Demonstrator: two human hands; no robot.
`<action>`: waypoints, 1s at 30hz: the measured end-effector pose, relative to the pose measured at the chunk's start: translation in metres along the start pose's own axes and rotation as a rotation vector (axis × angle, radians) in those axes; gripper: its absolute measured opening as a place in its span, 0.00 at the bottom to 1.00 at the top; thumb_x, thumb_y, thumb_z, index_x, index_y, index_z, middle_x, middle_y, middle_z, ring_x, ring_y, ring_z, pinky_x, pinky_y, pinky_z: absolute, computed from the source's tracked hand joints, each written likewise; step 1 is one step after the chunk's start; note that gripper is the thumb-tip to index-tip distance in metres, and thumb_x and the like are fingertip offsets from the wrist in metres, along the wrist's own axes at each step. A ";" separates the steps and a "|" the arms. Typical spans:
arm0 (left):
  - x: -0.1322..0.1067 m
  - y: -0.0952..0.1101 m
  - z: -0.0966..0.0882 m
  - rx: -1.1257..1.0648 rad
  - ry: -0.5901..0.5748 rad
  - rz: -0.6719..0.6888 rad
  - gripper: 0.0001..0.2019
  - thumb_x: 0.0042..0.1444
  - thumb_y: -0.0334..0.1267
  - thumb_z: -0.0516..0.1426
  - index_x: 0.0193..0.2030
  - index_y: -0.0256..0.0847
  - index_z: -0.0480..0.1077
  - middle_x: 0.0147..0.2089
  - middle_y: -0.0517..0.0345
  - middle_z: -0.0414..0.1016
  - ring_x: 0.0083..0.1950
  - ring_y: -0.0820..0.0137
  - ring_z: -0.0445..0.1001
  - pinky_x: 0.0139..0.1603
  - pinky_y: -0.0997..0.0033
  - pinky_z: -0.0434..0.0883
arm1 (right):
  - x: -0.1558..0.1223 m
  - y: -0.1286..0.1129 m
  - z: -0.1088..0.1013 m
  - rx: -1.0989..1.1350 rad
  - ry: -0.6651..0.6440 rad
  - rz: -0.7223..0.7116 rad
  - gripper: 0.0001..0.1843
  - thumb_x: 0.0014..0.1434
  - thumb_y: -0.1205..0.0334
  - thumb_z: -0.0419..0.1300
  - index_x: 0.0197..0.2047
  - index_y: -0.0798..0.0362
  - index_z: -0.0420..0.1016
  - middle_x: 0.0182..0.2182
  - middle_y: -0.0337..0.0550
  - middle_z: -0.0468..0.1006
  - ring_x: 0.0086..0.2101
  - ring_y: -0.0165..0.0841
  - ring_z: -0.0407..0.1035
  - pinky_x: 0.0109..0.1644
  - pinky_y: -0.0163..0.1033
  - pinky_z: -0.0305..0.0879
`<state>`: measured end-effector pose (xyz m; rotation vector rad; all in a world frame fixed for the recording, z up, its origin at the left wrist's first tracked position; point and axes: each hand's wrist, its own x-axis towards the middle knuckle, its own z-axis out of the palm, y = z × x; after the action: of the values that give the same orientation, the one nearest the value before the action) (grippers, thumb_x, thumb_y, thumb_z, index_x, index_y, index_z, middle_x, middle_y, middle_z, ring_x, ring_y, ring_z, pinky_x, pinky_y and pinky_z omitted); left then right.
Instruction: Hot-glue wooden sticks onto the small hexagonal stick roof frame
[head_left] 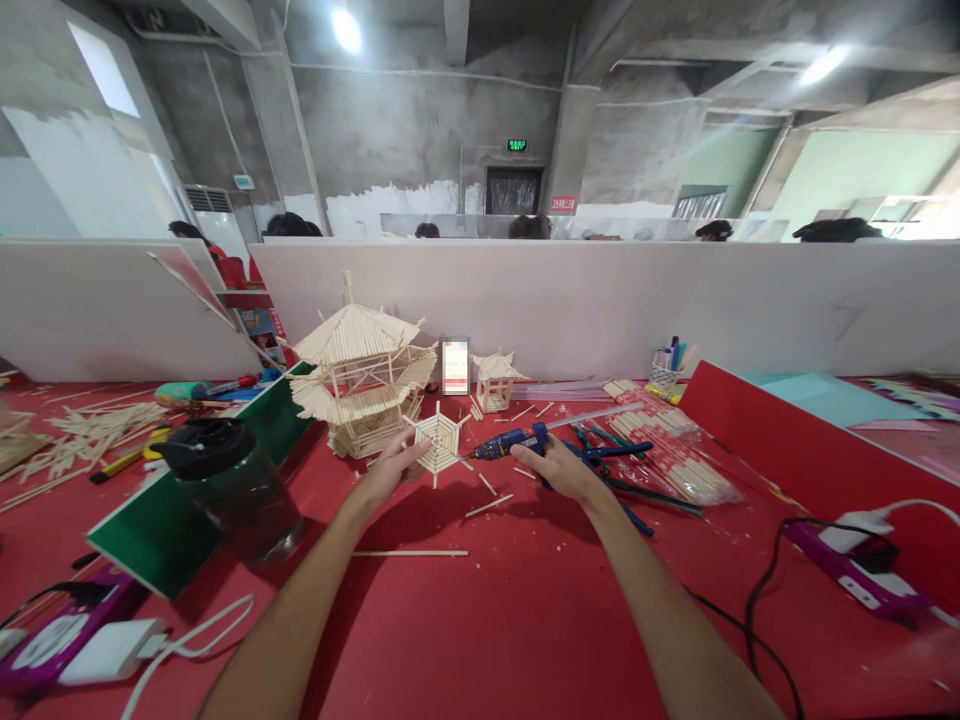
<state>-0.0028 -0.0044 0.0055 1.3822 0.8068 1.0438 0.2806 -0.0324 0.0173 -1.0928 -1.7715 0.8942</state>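
— Where is the hexagonal frame [438, 446] held?
— By the fingers of the left hand [397, 465]; the glue gun [516, 441], gripped crosswise by the right hand [560, 467], is pointed left toward the frame's edge.

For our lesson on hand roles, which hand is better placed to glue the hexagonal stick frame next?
Probably the right hand: it holds the glue gun, nozzle towards the hexagonal stick frame, which the left hand holds.

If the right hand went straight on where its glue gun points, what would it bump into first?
Probably the hexagonal stick frame in the left hand: the glue gun in the right hand nearly reaches its edge; whether they touch is unclear.
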 end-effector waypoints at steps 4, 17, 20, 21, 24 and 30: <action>0.001 -0.003 -0.001 0.008 0.009 -0.005 0.18 0.52 0.52 0.62 0.32 0.41 0.61 0.19 0.72 0.47 0.18 0.81 0.44 0.22 0.75 0.44 | 0.000 0.005 0.001 0.066 0.001 0.073 0.25 0.55 0.37 0.57 0.25 0.51 0.64 0.19 0.35 0.64 0.23 0.30 0.58 0.27 0.35 0.56; 0.001 0.002 0.003 0.071 0.009 -0.023 0.20 0.51 0.53 0.63 0.31 0.42 0.59 0.19 0.73 0.49 0.18 0.81 0.46 0.22 0.75 0.45 | 0.001 0.007 0.000 0.053 -0.021 0.064 0.25 0.55 0.37 0.57 0.25 0.52 0.67 0.19 0.36 0.66 0.21 0.29 0.59 0.25 0.35 0.56; 0.001 0.002 0.004 0.076 -0.001 -0.027 0.21 0.50 0.54 0.63 0.31 0.42 0.58 0.18 0.73 0.48 0.18 0.81 0.45 0.21 0.75 0.45 | 0.004 0.004 -0.003 0.027 -0.009 0.074 0.26 0.56 0.36 0.56 0.24 0.53 0.67 0.19 0.36 0.66 0.20 0.28 0.58 0.26 0.35 0.56; 0.002 0.002 0.003 0.071 0.000 -0.028 0.21 0.49 0.54 0.63 0.31 0.42 0.58 0.18 0.73 0.48 0.18 0.81 0.45 0.21 0.76 0.44 | 0.004 0.002 -0.005 0.010 -0.025 0.071 0.26 0.55 0.36 0.57 0.24 0.53 0.67 0.18 0.36 0.66 0.21 0.28 0.58 0.26 0.35 0.56; 0.002 0.001 0.002 0.050 0.006 -0.035 0.22 0.49 0.55 0.63 0.31 0.42 0.58 0.18 0.73 0.48 0.18 0.81 0.45 0.21 0.76 0.44 | 0.004 0.002 -0.009 -0.031 -0.107 0.061 0.26 0.54 0.37 0.59 0.23 0.53 0.68 0.18 0.35 0.65 0.22 0.28 0.58 0.28 0.35 0.57; 0.002 0.000 0.000 0.001 -0.004 -0.038 0.20 0.51 0.52 0.63 0.30 0.42 0.58 0.19 0.73 0.47 0.18 0.81 0.46 0.21 0.76 0.44 | 0.003 0.007 -0.011 -0.029 -0.127 0.095 0.26 0.56 0.38 0.57 0.24 0.54 0.70 0.18 0.35 0.64 0.21 0.28 0.59 0.26 0.34 0.56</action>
<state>-0.0020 -0.0022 0.0059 1.3648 0.8281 1.0109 0.2922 -0.0260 0.0158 -1.1693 -1.8530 1.0179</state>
